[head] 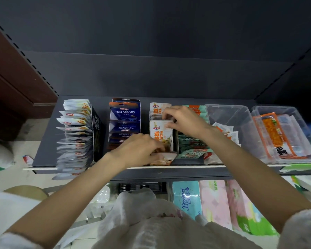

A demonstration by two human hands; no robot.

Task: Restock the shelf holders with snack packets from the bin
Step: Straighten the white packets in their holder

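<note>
On the dark shelf (43,155) stand several cardboard holders. The middle holder (164,159) carries white and orange snack packets (160,132). My right hand (185,121) reaches over it and pinches the top edge of the front upright packets. My left hand (138,150) lies low at that holder's front end, fingers curled around packets there; exactly what it grips is partly hidden. A clear bin (228,115) to the right holds a few white and orange packets (226,131).
A holder of white packets (75,137) stands at the left, a blue-packet holder (124,123) beside it, a green-packet holder (192,142) right of centre. A second clear bin (284,112) holds orange packs. Tissue packs (214,200) lie on the shelf below.
</note>
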